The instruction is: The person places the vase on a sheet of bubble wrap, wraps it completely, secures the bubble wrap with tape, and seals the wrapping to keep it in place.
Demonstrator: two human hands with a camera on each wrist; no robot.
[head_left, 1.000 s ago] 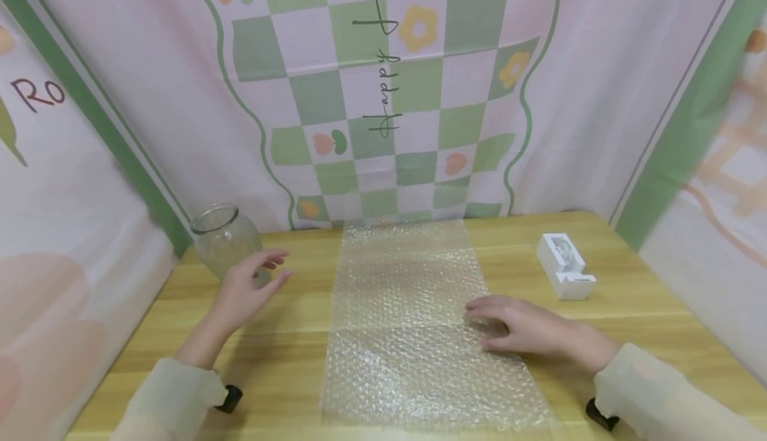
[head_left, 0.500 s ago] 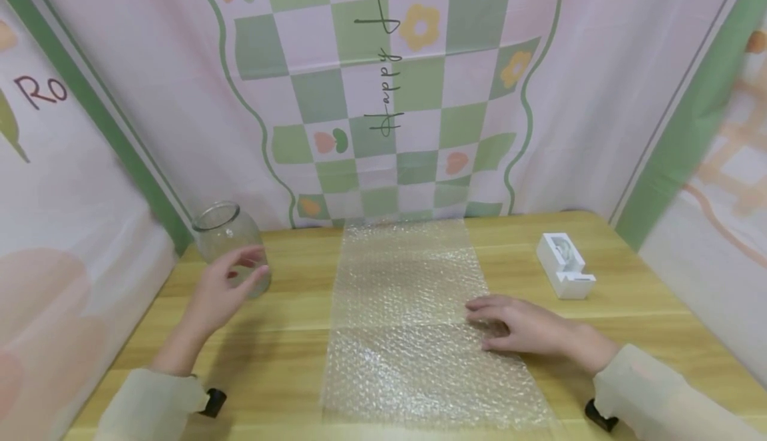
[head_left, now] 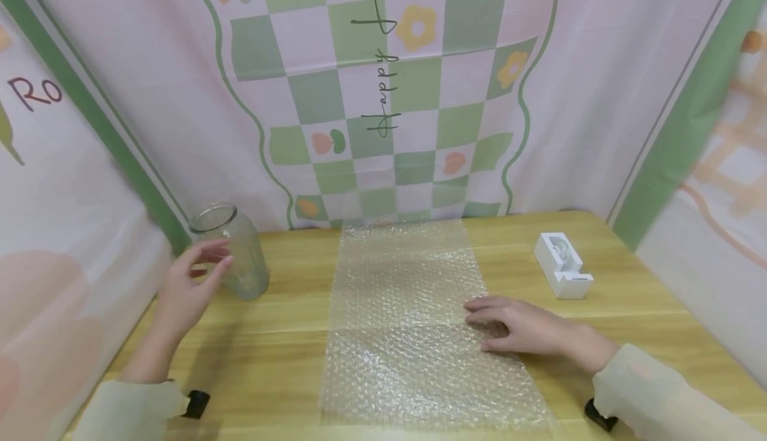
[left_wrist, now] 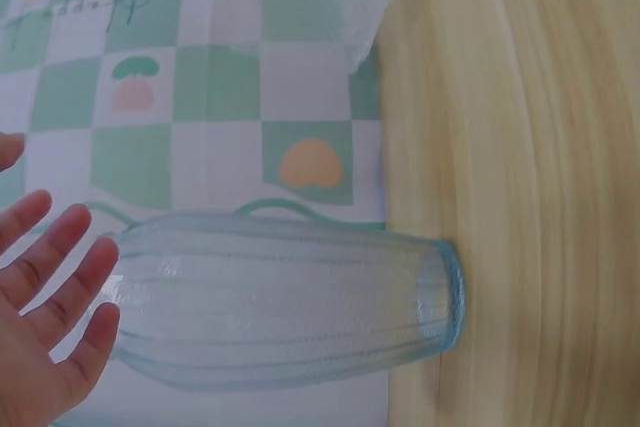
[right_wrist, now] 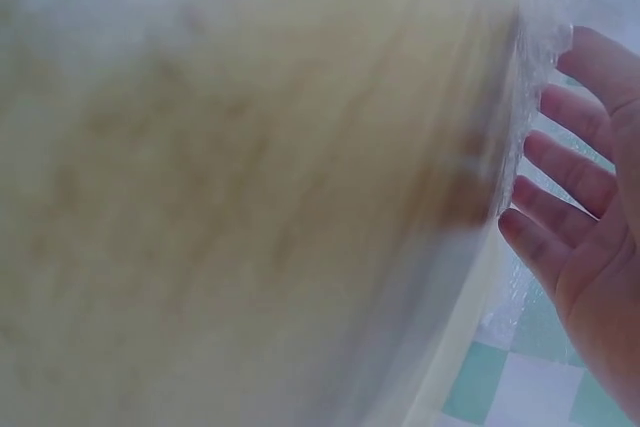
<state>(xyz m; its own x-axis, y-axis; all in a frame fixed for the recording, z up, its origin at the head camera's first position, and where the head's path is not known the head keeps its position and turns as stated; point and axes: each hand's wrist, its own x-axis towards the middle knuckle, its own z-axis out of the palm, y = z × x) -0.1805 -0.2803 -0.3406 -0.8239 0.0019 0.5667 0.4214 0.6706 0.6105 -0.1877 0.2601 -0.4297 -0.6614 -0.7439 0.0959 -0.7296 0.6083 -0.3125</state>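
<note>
A clear ribbed glass vase [head_left: 246, 261] stands upright at the table's back left. My left hand [head_left: 188, 284] is raised at its near left side, fingers relaxed and holding nothing; in the left wrist view the fingertips overlap the upper part of the vase [left_wrist: 280, 302]. Down the middle of the table lies a flat sheet of bubble wrap [head_left: 401, 334], its far end reaching the back cloth. The fingertips of my right hand [head_left: 527, 328] rest on the sheet's right edge, loosely bent and not gripping it.
On the right of the wooden table [head_left: 635, 334] sits a white tape dispenser [head_left: 562, 266] with a roll in it. A patterned cloth [head_left: 419, 94] hangs right behind the table, with more cloth at both sides.
My left hand has moved left, from in front of the vase to its left side, uncovering more of the glass. The right hand has stayed on the bubble wrap.
</note>
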